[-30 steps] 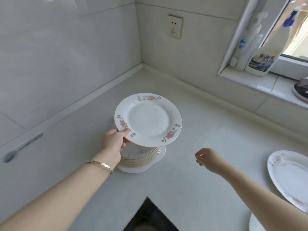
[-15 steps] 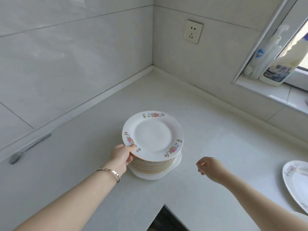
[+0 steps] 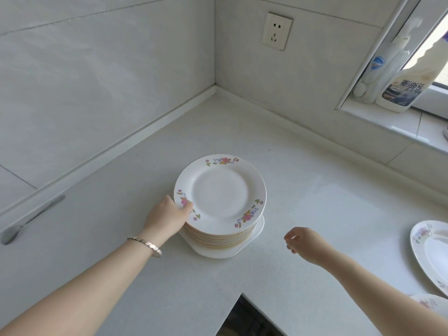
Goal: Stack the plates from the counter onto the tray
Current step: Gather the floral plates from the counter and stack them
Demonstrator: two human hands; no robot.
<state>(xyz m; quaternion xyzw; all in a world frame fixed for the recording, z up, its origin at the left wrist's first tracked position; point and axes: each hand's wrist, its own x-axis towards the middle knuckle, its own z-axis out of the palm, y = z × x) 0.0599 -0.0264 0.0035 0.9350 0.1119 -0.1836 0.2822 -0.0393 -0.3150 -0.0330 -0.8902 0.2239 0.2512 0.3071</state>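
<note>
**Left hand on the top plate of the stack**

At the far left we saw a metal handle (image 3: 34,220) on the pale surface below the wall tiles. Next came the left hand (image 3: 167,218), with a bracelet (image 3: 145,246) on its wrist. It pinched the near left rim of the top plate (image 3: 220,195): the thumb lay over the flowered edge, and the fingers went under the rim, where we could not see them.

That plate, white with pink flower sprigs, sat level on a stack (image 3: 218,236) of gold-edged plates. The stack stood on a white tray (image 3: 258,229), whose corners showed under it, on the counter (image 3: 327,202) near the corner of the walls.

On the far wall, above and a little right of the stack, was a white socket (image 3: 277,31). The right hand (image 3: 306,243) hung over the counter to the right of the tray, apart from it. Its fingers (image 3: 291,240) were loosely curled and held nothing.

Further right, two bottles stood on the window sill (image 3: 388,127): a pump bottle (image 3: 385,64) and a cleaner bottle (image 3: 407,86) just beside it. At the right edge a flowered plate (image 3: 431,253) lay on the counter, and the rim of another plate (image 3: 429,303) showed nearer to us.
</note>
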